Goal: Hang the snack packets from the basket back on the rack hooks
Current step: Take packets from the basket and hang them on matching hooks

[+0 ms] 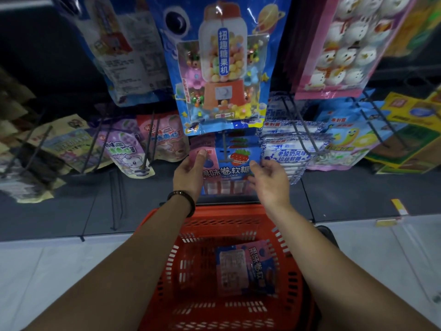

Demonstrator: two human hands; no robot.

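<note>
A pink-and-blue snack packet [226,170] with a strawberry picture hangs on a dark rack hook [224,149] in the middle of the rack. My left hand [191,173] holds its left edge, thumb pressed on the pink corner. My right hand [267,175] pinches its right edge. More packets of the same kind hang behind it. Below my arms stands a red plastic basket [198,235], and one more pink-and-blue packet [248,266] lies flat inside it.
A big blue candy-machine bag [222,68] hangs just above the hook. Purple and pink packets [128,149] hang to the left, white-and-blue packets [286,149] to the right. Several bare hook rods [300,125] stick out. Pale floor tiles lie below.
</note>
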